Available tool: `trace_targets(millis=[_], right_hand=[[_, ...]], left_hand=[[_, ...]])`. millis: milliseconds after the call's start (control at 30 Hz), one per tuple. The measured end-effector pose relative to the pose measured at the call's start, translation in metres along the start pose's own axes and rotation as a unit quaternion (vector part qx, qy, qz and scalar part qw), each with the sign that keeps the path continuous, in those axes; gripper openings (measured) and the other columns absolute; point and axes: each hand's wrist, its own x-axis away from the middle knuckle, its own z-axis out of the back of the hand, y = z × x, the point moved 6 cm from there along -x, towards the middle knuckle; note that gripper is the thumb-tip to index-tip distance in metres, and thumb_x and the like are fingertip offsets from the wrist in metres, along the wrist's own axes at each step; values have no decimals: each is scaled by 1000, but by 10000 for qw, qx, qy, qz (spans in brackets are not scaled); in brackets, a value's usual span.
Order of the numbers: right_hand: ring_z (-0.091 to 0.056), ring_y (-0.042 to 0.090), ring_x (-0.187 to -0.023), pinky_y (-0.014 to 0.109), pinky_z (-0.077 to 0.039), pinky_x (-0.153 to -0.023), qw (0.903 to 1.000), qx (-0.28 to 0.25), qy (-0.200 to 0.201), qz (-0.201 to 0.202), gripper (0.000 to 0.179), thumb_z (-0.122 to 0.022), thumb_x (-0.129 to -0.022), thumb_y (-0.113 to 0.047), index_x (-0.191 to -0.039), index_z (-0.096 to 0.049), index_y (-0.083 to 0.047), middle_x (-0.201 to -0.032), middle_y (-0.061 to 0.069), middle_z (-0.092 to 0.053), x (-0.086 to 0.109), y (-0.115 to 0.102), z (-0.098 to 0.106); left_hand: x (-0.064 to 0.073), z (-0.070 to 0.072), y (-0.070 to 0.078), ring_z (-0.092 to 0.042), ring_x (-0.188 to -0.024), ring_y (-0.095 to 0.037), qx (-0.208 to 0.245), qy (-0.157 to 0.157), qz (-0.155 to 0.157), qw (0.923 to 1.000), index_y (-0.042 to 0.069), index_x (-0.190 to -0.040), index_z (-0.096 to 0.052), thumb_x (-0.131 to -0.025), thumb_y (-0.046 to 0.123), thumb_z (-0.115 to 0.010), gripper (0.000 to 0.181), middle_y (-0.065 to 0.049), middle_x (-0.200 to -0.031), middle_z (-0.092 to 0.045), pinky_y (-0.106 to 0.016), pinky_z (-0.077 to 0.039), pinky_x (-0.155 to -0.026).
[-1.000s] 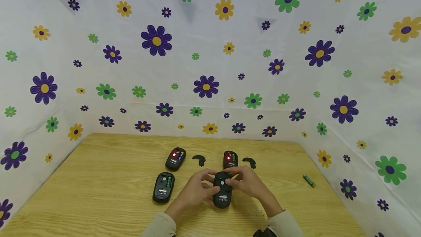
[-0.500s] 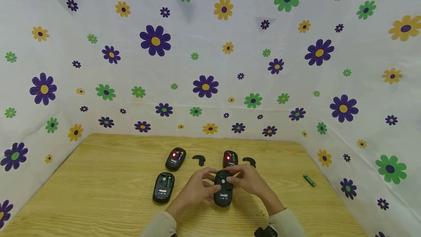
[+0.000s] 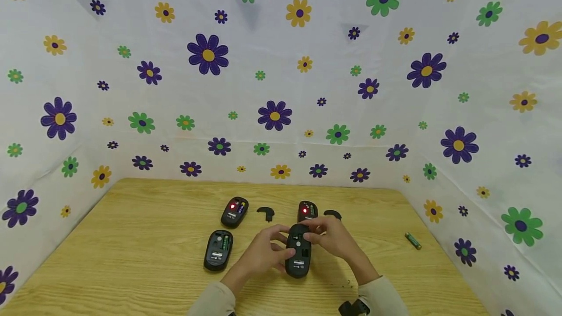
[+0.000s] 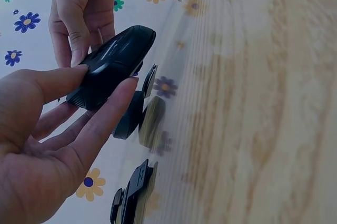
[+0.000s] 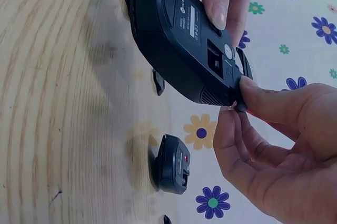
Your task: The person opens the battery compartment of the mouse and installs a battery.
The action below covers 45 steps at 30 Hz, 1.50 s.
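Note:
A black computer mouse [image 3: 298, 260] is held underside up above the table, tilted in both wrist views. My left hand [image 3: 271, 250] grips its left side, thumb on the underside and fingers beneath. At the far end, my right hand [image 3: 331, 238] pinches the black battery cover [image 5: 244, 63] between thumb and fingers. The cover stands partly lifted from the mouse, and the battery slot [image 5: 215, 58] shows bare with no battery visible in it. Part of the cover is hidden by the right thumb.
Three other upturned mice lie around: one far left [image 3: 234, 212], one far right [image 3: 307, 211], both with red lights, and one near left [image 3: 218, 250] with a green battery. Two loose covers, left [image 3: 266, 212] and right [image 3: 333, 214], lie behind. A green battery [image 3: 412, 241] lies right.
The battery cover has shifted away from the mouse's body toward the far end, uncovering more of the slot. My right hand has moved slightly with it; the left hand keeps its grip.

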Motion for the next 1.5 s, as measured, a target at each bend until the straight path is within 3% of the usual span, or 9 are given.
trace_targets(millis=[200, 433, 633, 967, 1133, 1500], right_hand=[[-61, 18, -84, 23, -57, -65, 9999, -135, -66, -17, 25, -73, -95, -6, -119, -77, -9, -96, 8, -69, 1, -3, 2], [-68, 20, -79, 40, -67, -74, 9963, -822, -226, -140, 28, -66, -97, 3, -123, -74, -3, -96, 15, -62, 3, -8, 2], [-71, 19, -80, 37, -67, -73, 9933, -1107, -256, -195, 30, -64, -98, 5, -126, -72, 1, -109, 23, -66, 3, -7, 6], [-66, 17, -73, 38, -67, -72, 9942, -921, -282, -469, 32, -63, -98, 4, -130, -70, 0, -101, 16, -57, 10, 8, 26], [-68, 19, -71, 43, -67, -71, 9943, -872, -268, -554, 32, -64, -98, 5, -129, -69, 4, -96, 15, -57, 18, 17, 34], [-67, 19, -66, 38, -66, -63, 9962, -466, -236, -702, 30, -64, -97, 6, -126, -70, 6, -91, 14, -61, 31, 36, 43]], left_hand=[[1, 1, 1, -75, -90, -22, -39, 7, 7, 10000, 10, -141, -58, -94, 10, -76, 50, -17, -118, -65, -39, -67, -64], [2, 2, 1, -74, -88, -21, -11, 11, 52, 10000, 9, -142, -57, -94, 10, -76, 52, -17, -118, -65, -38, -66, -64], [3, 6, 1, -74, -88, -21, -110, 40, 19, 9999, 10, -140, -58, -94, 10, -75, 49, -16, -117, -65, -38, -66, -63], [5, 10, 1, -74, -88, -20, -107, 59, -32, 9999, 8, -141, -57, -94, 8, -75, 50, -18, -121, -64, -40, -66, -62], [6, 10, 2, -74, -88, -21, -112, 91, -19, 9999, 9, -141, -58, -94, 7, -75, 50, -18, -121, -65, -42, -66, -61], [6, 9, 3, -74, -89, -21, -60, 57, -34, 10000, 8, -141, -57, -94, 8, -75, 50, -19, -121, -65, -42, -66, -62]])
